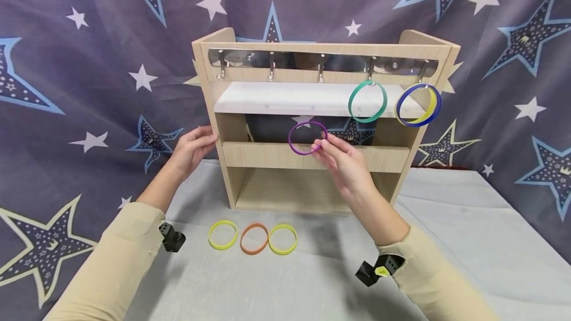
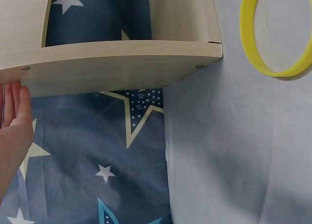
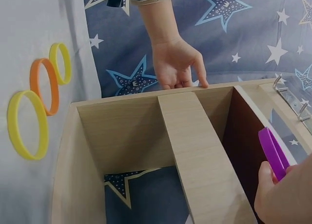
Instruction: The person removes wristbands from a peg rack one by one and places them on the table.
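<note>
A purple wristband is pinched between the thumb and fingers of my right hand, in front of the wooden shelf. In the right wrist view the same purple band appears nearly edge-on. My left hand touches the shelf's left side panel, its fingers fairly straight in the left wrist view. Along the shelf's top runs a metal hook rail. A green wristband hangs on its fourth hook from the left; a blue wristband and a yellow wristband hang together on the rightmost.
Three wristbands lie in a row on the pale tablecloth before the shelf: a yellow one, an orange one and another yellow one. A star-patterned curtain stands behind the shelf.
</note>
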Tool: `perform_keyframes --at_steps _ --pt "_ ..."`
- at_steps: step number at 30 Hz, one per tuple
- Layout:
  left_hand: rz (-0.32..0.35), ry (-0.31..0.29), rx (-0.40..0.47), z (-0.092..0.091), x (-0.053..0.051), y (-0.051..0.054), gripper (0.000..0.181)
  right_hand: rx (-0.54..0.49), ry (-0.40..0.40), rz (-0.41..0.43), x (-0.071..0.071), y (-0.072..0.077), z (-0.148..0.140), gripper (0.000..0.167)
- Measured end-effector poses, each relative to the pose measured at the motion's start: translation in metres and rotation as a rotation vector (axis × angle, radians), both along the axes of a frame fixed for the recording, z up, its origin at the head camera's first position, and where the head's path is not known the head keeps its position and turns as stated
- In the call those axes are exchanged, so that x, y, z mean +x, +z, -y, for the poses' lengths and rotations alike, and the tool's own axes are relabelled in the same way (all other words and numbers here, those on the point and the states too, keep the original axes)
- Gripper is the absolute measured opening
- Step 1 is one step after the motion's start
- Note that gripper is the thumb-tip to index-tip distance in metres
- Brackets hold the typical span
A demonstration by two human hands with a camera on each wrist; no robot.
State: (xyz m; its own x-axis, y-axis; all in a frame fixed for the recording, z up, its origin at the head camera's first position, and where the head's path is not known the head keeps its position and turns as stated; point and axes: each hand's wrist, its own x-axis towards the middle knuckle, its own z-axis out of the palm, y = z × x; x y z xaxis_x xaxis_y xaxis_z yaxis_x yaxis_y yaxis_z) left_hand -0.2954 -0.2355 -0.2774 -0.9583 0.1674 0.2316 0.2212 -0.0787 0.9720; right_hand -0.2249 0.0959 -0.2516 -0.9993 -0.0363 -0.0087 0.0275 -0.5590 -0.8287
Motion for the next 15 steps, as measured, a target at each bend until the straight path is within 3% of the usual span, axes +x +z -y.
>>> perform_keyframes --at_steps 8,15 --pt "0.002 0.007 -0.022 -0.001 0.001 -0.001 0.044 0.026 0.006 0.023 -0.002 -0.011 -0.004 0.014" --pt "0.004 0.017 -0.027 -0.001 -0.001 -0.003 0.031 0.097 0.023 0.046 -0.002 -0.017 -0.008 0.018"
